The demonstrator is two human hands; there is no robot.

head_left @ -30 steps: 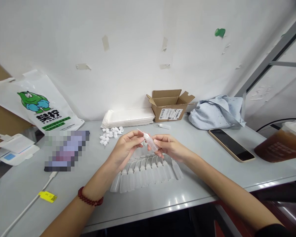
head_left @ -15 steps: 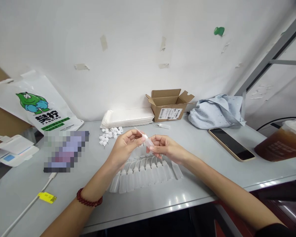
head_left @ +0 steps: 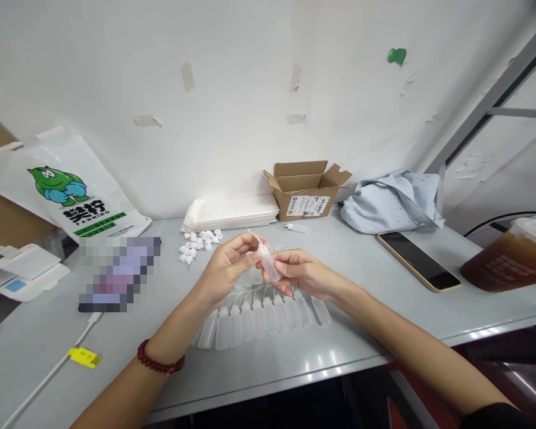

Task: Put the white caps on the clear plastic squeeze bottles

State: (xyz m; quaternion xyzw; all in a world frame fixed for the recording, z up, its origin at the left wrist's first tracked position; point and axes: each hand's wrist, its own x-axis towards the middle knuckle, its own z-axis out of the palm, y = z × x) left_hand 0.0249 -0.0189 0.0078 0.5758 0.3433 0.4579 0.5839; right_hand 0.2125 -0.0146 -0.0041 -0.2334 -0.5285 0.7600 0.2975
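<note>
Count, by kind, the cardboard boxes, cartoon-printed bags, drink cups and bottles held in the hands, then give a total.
Cardboard box: 1
Cartoon-printed bag: 1
Drink cup: 1
Held bottle: 1
Total: 4

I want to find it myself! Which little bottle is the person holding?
Look at the grey table, just above the row of bottles lying flat near its front edge. The left hand and right hand meet there around one small clear bottle. It alone is lifted off the table, tilted, thin tip pointing up-left.
</note>
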